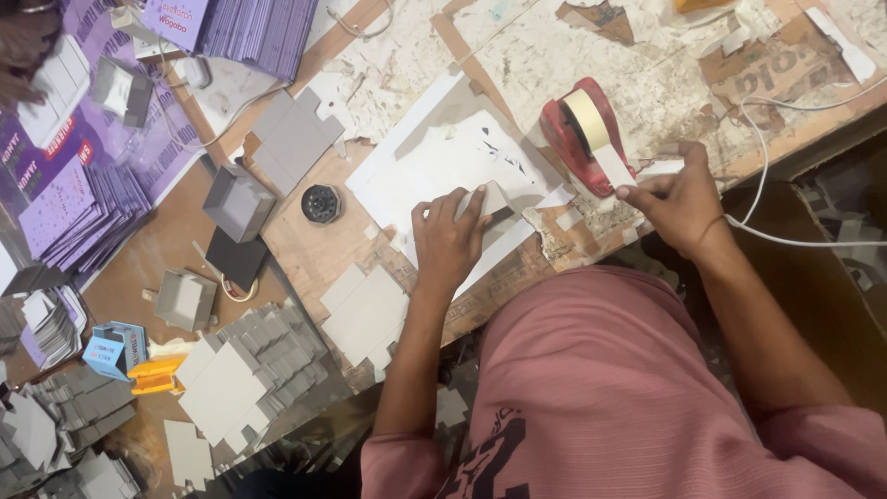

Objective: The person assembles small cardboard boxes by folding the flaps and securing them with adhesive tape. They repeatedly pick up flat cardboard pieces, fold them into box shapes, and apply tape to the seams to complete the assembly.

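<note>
Head view: the fingers [469, 205] of the left hand [446, 242] are laid flat and close together on a small folded grey cardboard piece [492, 199], whose raised corner shows just past the fingertips, toward the tape dispenser. The piece is pressed down onto a white sheet [407, 180] that lies on the table [314, 249], and most of the piece's near edge is hidden under the fingers. The fingers [631, 191] of the right hand [673, 199] are pinched together on the free end of a strip of pale tape [613, 166], which is drawn out from the roll on a red tape dispenser [575, 139]; the dispenser stands just beside that hand, and the cardboard piece lies between the two hands, nearer the left one. A white cable [767, 157] runs across the table and past the right wrist. Left of the white sheet a small round black object [321, 204] is seen, and beyond it an assembled grey box [238, 201] and flat grey cardboard blanks [294, 139]. Nearer the body more grey blanks [365, 314] are stacked at the table's edge, with piles of folded grey pieces [268, 346] beside them. Purple printed sheets [83, 212] are heaped at the far left, close to another person's hand [23, 51] in the upper corner.
</note>
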